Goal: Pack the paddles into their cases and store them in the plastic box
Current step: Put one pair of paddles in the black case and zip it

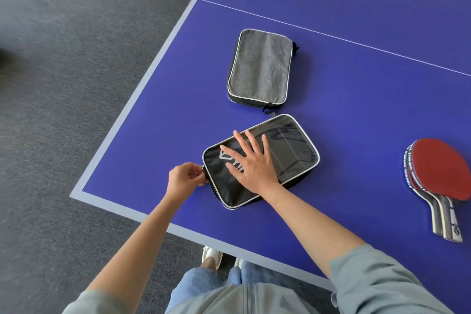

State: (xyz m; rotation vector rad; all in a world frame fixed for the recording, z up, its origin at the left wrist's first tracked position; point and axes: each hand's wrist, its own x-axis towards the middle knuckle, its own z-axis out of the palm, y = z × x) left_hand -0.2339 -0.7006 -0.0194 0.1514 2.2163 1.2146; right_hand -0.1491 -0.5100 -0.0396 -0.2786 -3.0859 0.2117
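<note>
This looks like a games or recreation room, probably in an office or a club rather than a home. The surface (356,89) is a blue table-tennis table with a pale border along its edges and a thin white centre line running across it. On it lie stacked red-rubber paddles (438,173) at the right and two zipped paddle cases, a grey case (260,69) farther off and a black case (288,158) nearer. The floor (76,84) is dark grey, short-pile carpet of the commercial kind, spreading out to the left.
</note>
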